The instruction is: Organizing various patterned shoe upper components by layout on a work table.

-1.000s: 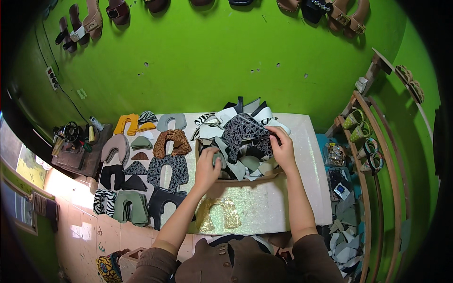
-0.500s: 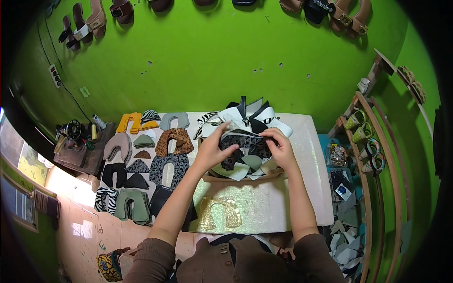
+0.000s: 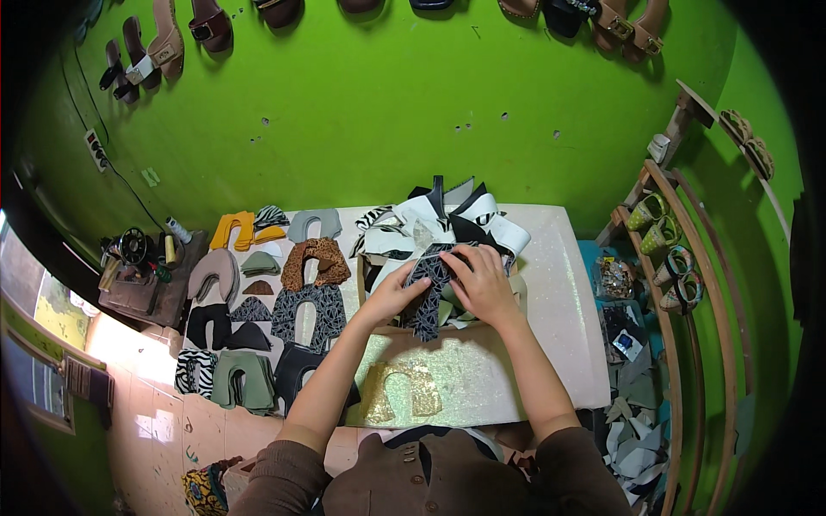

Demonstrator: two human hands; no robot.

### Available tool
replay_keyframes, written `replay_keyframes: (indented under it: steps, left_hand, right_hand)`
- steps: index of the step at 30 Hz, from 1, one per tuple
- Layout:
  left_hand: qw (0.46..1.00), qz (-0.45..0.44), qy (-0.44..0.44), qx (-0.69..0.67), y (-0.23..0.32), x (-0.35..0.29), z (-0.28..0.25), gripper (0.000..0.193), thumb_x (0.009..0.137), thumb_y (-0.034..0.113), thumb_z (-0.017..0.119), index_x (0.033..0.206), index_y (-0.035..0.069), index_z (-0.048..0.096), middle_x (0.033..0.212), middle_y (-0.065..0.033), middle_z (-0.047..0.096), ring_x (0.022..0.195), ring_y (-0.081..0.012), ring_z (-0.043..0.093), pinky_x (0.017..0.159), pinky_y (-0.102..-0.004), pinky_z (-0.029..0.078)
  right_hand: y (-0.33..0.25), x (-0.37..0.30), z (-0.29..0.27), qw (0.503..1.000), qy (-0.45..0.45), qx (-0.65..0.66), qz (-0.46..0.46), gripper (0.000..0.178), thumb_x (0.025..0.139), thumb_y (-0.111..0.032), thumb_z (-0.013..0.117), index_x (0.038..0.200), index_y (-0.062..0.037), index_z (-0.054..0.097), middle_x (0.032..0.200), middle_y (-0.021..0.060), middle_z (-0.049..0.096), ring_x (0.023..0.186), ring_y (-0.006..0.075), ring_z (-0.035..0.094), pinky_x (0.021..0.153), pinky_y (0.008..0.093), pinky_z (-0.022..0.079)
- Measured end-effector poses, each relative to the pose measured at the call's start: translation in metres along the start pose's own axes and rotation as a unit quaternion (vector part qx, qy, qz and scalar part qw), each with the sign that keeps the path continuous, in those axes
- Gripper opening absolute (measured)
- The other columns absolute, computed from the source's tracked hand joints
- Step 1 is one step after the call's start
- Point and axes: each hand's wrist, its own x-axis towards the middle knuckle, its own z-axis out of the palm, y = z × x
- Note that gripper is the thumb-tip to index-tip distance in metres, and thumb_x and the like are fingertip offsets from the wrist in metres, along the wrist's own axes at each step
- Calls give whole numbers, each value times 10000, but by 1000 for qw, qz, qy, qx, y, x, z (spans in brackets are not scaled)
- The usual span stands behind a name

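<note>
Both my hands hold a dark grey piece of shoe upper material (image 3: 428, 320) with a light crisscross pattern, over a box (image 3: 362, 288) of scraps. My left hand (image 3: 390, 298) grips its left side, thumb on top. On its upper right, the fingers of my right hand (image 3: 484, 288) are closed. The piece hangs downward, narrow at its lower end. White and black scraps (image 3: 505, 234) rise from the back of the box. Nearer to me lies a gold U-shaped piece (image 3: 376, 397). Stacks of U-shaped pieces sit to the left, among them leopard print (image 3: 297, 264), grey patterned (image 3: 286, 314) and olive green (image 3: 225, 378).
A sewing machine (image 3: 135, 249) stands at the far left. On the right are a wooden rack (image 3: 727, 344) with sandals (image 3: 662, 232) and a heap of scraps (image 3: 637, 451) beside the table (image 3: 568, 344). More sandals (image 3: 166, 39) hang on the green wall.
The patterned piece, earlier stretched between my hands above the box, now hangs downward. My hands have come closer together and lower, the right one moving left. The view has shifted slightly.
</note>
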Motion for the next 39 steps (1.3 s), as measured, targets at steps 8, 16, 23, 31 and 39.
replay_keyframes:
  steps: [8,16,23,31,39]
  left_hand:
    - [995,-38,-26,-90,0,-13,-1,377,917,199,525,1234,27,414,1036,-82,592,894,-132,608,735,-255,497]
    - [996,-49,-39,-68,0,-16,-2,449,905,167,536,1289,24,354,1072,-109,586,933,-182,618,778,-289,514]
    - [993,-62,-90,-38,4,-22,2,466,883,231,581,1263,39,392,997,-69,596,877,-122,593,760,-252,478]
    - [998,-33,-12,50,5,-26,2,327,928,236,504,1182,42,433,927,-41,589,808,-88,560,715,-241,465]
    - [993,-74,69,-56,9,-67,-35,294,946,202,459,1183,33,430,926,-49,610,770,-106,609,676,-256,526]
  right_hand:
    - [-1,2,-2,999,-4,9,34,547,630,-171,718,1127,-46,528,1041,109,504,993,284,475,927,419,341]
    - [-1,1,-2,998,-11,28,61,586,620,-168,724,1153,-54,508,1032,107,507,996,297,476,921,417,348]
    - [1,-5,6,991,-78,97,58,695,597,-145,728,1225,-97,435,1005,105,559,990,277,526,943,398,358]
    - [-23,5,1,985,-125,100,59,681,601,-112,698,1231,-116,442,957,86,524,922,270,519,790,370,413]
    - [-34,12,17,984,-90,137,71,563,659,-197,689,1185,-115,506,956,87,541,947,270,512,806,367,397]
